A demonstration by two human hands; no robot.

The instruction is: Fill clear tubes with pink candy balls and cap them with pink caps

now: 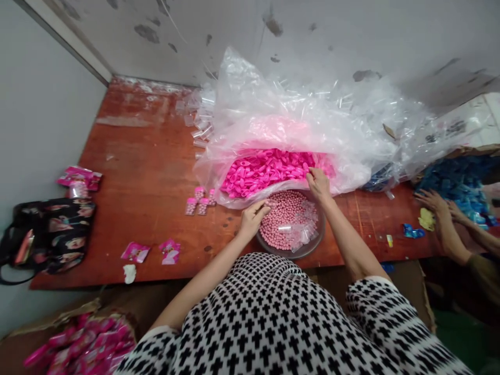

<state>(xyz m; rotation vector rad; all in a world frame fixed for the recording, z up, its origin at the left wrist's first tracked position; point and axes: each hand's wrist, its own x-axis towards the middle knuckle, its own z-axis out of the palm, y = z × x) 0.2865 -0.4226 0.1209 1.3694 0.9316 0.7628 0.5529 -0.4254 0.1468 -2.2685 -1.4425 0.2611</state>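
Grey back wall (234,31) (dark-patched); plain side wall (39,114); scuffed reddish wooden table (133,151)

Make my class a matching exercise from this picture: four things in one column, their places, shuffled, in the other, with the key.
Things
1. bright pink caps
2. pale pink beads
3. black patterned handbag
4. person's right hand

Places
A. in the round grey bowl
B. with fingertips at the heap of caps
C. in the mouth of the translucent plastic bag
D. at the left end of the table

Pairs: 1-C, 2-A, 3-D, 4-B
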